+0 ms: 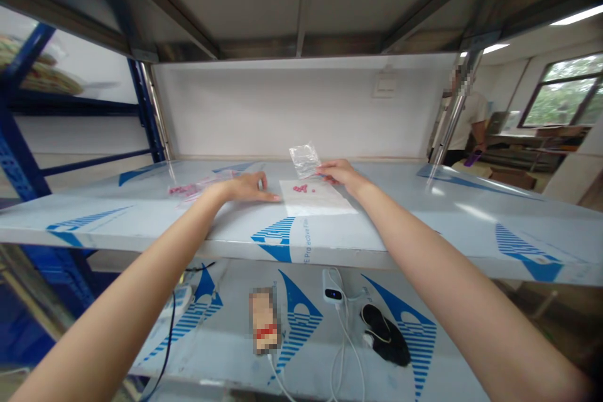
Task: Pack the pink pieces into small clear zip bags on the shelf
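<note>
My right hand (340, 174) pinches a small clear plastic bag (305, 159) by its lower right corner, above the shelf. Below it lies a white sheet of paper (325, 202) with several small red pieces (300, 188) on it; they are too small to name. My left hand (249, 187) is at the sheet's left edge, its index finger stretched toward the paper and the thumb apart, holding nothing that I can see. Behind my left wrist lies a clear plastic bag with red pieces (186, 191), partly hidden by the arm.
Film with blue print covers the metal shelf (400, 226). On the lower shelf are a blurred-out phone (264, 320) on a cable, a white power bank (332, 289) and a black object (385, 334). Another shelf hangs overhead. A person (466, 116) stands at the far right.
</note>
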Tool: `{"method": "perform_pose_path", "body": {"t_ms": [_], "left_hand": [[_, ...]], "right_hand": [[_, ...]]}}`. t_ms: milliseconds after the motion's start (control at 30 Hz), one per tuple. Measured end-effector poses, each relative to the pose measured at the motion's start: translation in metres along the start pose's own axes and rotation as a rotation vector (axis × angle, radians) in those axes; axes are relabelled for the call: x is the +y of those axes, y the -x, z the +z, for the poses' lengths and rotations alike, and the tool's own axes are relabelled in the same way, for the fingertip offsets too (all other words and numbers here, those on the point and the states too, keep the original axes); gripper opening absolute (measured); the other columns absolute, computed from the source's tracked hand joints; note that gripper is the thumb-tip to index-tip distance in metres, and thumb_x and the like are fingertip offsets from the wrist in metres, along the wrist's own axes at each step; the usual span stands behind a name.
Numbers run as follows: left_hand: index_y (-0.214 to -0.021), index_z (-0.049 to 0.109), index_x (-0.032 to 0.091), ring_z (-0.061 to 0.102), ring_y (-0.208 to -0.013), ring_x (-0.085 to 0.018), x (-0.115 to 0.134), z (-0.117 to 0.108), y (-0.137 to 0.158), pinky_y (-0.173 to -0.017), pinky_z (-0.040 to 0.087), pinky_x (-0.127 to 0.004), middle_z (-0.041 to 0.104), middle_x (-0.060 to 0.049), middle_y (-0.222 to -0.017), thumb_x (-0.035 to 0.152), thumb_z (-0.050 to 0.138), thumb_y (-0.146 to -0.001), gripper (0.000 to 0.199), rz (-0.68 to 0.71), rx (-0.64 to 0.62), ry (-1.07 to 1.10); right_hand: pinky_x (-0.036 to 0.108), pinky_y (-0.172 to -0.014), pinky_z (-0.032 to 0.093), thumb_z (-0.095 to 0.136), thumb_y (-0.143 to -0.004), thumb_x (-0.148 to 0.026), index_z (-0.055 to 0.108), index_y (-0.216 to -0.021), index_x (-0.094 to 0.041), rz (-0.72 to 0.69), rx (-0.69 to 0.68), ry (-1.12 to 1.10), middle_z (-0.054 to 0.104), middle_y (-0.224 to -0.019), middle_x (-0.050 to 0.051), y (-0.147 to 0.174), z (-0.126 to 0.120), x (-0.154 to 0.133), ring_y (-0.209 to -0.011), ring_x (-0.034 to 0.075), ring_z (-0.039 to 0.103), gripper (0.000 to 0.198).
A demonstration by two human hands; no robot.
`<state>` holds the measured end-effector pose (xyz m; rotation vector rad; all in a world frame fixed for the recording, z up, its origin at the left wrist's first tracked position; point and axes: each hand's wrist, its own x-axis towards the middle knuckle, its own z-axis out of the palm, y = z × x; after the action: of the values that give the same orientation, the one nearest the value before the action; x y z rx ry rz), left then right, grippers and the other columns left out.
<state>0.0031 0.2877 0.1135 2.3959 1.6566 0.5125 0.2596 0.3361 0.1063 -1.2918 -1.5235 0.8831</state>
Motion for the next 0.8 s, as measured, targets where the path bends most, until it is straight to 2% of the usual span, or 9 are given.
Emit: {"method": "perform_pose_path", "body": {"t_ms": [67, 233, 400, 567, 800], "left_hand": [[-0.083, 0.057, 0.019, 0.053, -0.066, -0.018, 0.000, 0.005, 0.013, -0.059, 0.035, -0.025, 0.061, -0.005, -0.075, 0.058, 0.066, -0.061, 0.045, 0.001, -0.003, -0.021], [-0.085, 0.054, 0.019, 0.050, -0.070, -0.017, -0.006, 0.013, 0.032, -0.064, 0.036, -0.026, 0.056, -0.003, -0.075, 0.043, 0.052, -0.077, 0.025, 0.153, 0.067, 0.004], [-0.094, 0.052, 0.017, 0.049, -0.071, -0.016, -0.013, 0.011, 0.043, -0.067, 0.038, -0.026, 0.051, -0.002, -0.076, 0.037, 0.043, -0.082, 0.025, 0.149, 0.033, 0.076], [-0.091, 0.052, 0.018, 0.049, -0.081, -0.017, -0.019, 0.018, 0.039, -0.078, 0.038, -0.028, 0.054, -0.005, -0.086, 0.030, 0.041, -0.082, 0.019, 0.163, 0.107, 0.046], [-0.085, 0.054, 0.017, 0.051, -0.082, -0.019, -0.020, 0.018, 0.037, -0.078, 0.039, -0.030, 0.058, -0.005, -0.085, 0.041, 0.043, -0.082, 0.026, 0.116, 0.154, 0.072]], "right_hand": [[0.019, -0.054, 0.039, 0.062, -0.079, -0.012, 0.067, -0.100, -0.009, -0.004, -0.038, 0.013, 0.067, -0.094, 0.009, 0.001, 0.001, 0.000, -0.055, 0.005, 0.052, 0.022], [0.019, -0.055, 0.040, 0.062, -0.079, -0.012, 0.066, -0.102, -0.009, -0.024, -0.078, -0.003, 0.067, -0.096, 0.009, 0.002, 0.000, 0.001, -0.055, 0.005, 0.053, 0.024], [0.018, -0.053, 0.041, 0.061, -0.079, -0.011, 0.067, -0.100, -0.010, -0.049, -0.115, -0.028, 0.068, -0.094, 0.009, 0.006, 0.000, 0.000, -0.055, 0.006, 0.053, 0.022], [0.019, -0.053, 0.041, 0.062, -0.077, -0.009, 0.069, -0.093, -0.012, -0.055, -0.140, -0.022, 0.069, -0.089, 0.008, 0.007, 0.004, 0.000, -0.055, 0.007, 0.054, 0.017], [0.019, -0.057, 0.042, 0.062, -0.078, -0.009, 0.070, -0.091, -0.015, -0.066, -0.188, -0.024, 0.069, -0.088, 0.005, 0.013, 0.005, -0.002, -0.056, 0.007, 0.054, 0.016]]}}
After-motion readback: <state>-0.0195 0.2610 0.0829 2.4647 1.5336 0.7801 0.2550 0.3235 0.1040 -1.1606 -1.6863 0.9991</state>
